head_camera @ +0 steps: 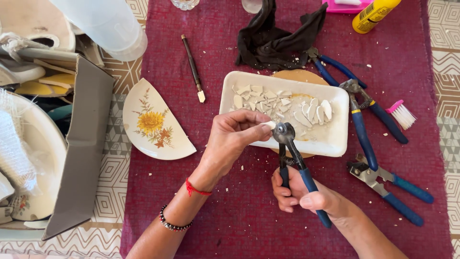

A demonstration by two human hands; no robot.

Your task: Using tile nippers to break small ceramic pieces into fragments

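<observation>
shards (282, 103) in tray (330, 139) | pliers (378, 180) right | broken plate (153, 122) left

A dark red cloth (287, 211) covers the middle of the frame, with a white tray (330, 139) of pale chips at centre. At left, the broken plate (155, 124) shows a yellow flower (rust leaves beneath); blue-handled nippers (299, 163) sit lower centre, a black rag (278, 38) at top.

My left hand (233, 136): forearm rising from the lower edge, wrist bent, palm turned down, thumb and fingertips pinched together toward the right. My right hand (299, 194): forearm entering from the lower right corner, fingers curled into a closed grip, thumb laid across the top, knuckles facing left, set lower than the left
</observation>
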